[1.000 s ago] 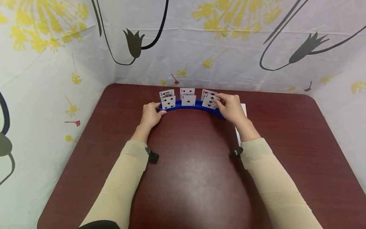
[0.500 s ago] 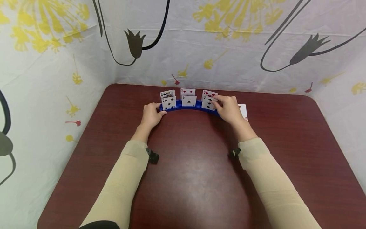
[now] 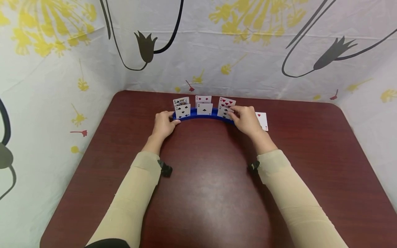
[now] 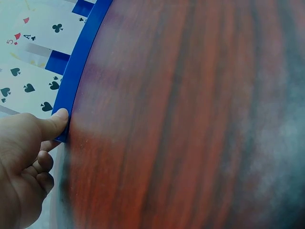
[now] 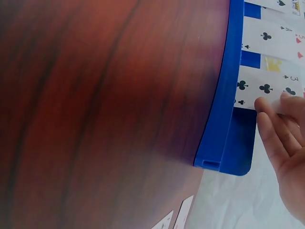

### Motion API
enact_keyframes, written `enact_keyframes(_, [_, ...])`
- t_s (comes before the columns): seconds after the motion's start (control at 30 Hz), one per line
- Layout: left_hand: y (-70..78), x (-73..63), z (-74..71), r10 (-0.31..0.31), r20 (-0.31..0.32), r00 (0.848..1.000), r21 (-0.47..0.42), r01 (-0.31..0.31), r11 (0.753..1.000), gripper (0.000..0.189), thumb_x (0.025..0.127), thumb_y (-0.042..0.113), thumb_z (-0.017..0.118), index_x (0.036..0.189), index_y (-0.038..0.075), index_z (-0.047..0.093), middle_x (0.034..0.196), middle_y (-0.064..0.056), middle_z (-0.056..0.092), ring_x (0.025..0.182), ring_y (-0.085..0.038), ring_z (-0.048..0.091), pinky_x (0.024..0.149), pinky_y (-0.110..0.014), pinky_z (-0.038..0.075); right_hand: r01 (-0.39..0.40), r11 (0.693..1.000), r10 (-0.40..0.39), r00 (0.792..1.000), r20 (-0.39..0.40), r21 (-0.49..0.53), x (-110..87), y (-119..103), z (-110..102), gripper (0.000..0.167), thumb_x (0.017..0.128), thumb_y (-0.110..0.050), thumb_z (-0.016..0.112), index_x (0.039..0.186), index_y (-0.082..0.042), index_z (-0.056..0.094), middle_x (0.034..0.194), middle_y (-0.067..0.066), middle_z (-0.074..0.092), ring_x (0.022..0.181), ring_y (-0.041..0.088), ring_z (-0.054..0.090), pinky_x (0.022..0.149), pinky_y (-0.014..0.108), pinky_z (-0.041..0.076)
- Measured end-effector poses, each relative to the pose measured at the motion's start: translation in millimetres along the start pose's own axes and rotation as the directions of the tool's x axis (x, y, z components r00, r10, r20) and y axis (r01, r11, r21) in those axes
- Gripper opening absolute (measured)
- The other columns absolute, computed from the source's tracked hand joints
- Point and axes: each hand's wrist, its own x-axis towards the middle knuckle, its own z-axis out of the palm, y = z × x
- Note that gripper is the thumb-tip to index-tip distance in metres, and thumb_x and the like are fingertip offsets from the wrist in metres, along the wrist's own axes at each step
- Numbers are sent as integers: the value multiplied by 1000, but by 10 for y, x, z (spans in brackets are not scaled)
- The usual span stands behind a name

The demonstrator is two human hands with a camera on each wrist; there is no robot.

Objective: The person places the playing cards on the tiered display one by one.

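Note:
A curved blue card holder (image 3: pixel 198 116) stands toward the back of the table, with playing cards upright in two rows. My left hand (image 3: pixel 164 124) grips its left end, thumb on the front edge in the left wrist view. Between thumb and fingers, my right hand (image 3: pixel 248 120) pinches a three of clubs (image 5: pixel 257 88), whose lower edge sits in the front row at the right. Left of it are an ace of clubs (image 3: pixel 204 109) and a spades card (image 3: pixel 183 111). Behind stand a king (image 3: pixel 181 101), a diamonds card (image 3: pixel 203 99) and a hearts card (image 3: pixel 227 101).
Beyond my right hand, a loose hearts card (image 3: pixel 262 121) lies on the reddish-brown table (image 3: pixel 198 193). Card edges (image 5: pixel 183 212) show at the bottom of the right wrist view. A patterned white cloth (image 3: pixel 198 62) hangs close behind the table's back edge.
My right hand has moved slightly left and down with the three of clubs, which has straightened from a tilt in the front row. The left hand keeps its place on the holder.

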Motion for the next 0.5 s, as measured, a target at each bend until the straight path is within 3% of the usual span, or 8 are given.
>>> enact_keyframes(0.17, [-1, 3, 3, -2, 2, 1000, -5, 2, 1000, 48, 94, 23, 75, 134, -3, 64, 133, -25, 62, 130, -37, 54, 110, -45, 43, 0, 1000, 1, 999, -33, 25, -35, 45, -40, 26, 95, -14, 74, 111, 7, 74, 100, 24, 74, 84, 33, 75, 74, 47, 61])
enact_keyframes(0.5, [-2, 5, -6, -17, 16, 1000, 8, 17, 1000, 50, 95, 24, 74, 137, -2, 62, 136, -25, 60, 133, -38, 51, 111, -46, 42, -49, 999, 49, 999, -14, 9, -147, 125, -186, 28, 96, -21, 72, 107, 4, 75, 98, 21, 75, 83, 33, 75, 75, 49, 60])
